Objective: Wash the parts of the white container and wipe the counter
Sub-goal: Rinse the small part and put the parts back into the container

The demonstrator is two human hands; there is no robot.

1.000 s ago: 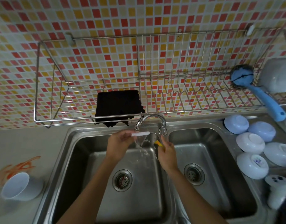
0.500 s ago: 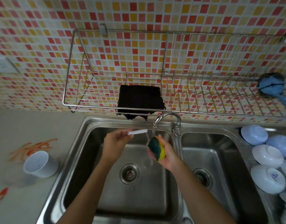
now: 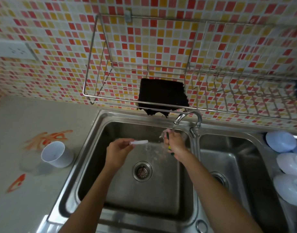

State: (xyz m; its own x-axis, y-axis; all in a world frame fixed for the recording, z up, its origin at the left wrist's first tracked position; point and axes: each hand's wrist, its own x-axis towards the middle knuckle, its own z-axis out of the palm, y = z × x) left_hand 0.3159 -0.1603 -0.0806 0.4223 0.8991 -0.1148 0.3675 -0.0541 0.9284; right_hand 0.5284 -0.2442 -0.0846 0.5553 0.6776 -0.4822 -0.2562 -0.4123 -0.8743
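My left hand (image 3: 118, 153) pinches a small flat white container part (image 3: 139, 142) edge-on over the left sink basin (image 3: 144, 195). My right hand (image 3: 175, 144) squeezes a green and yellow sponge (image 3: 169, 147) under the running water from the tap (image 3: 188, 117); most of the sponge is hidden in my fist. A white cup-shaped container (image 3: 55, 154) lies tilted on the grey counter (image 3: 35, 190) left of the sink, beside orange smears (image 3: 47, 137).
A black cloth (image 3: 162, 96) hangs over the wire rack (image 3: 228, 91) on the tiled wall. Several pale upturned bowls (image 3: 281, 142) sit right of the right sink basin (image 3: 231, 165). A wall socket (image 3: 11, 49) is at the far left.
The view swung left, bringing more counter into sight. My right hand turned and rose under the stream, closing round the sponge. My left hand stays put with the white part.
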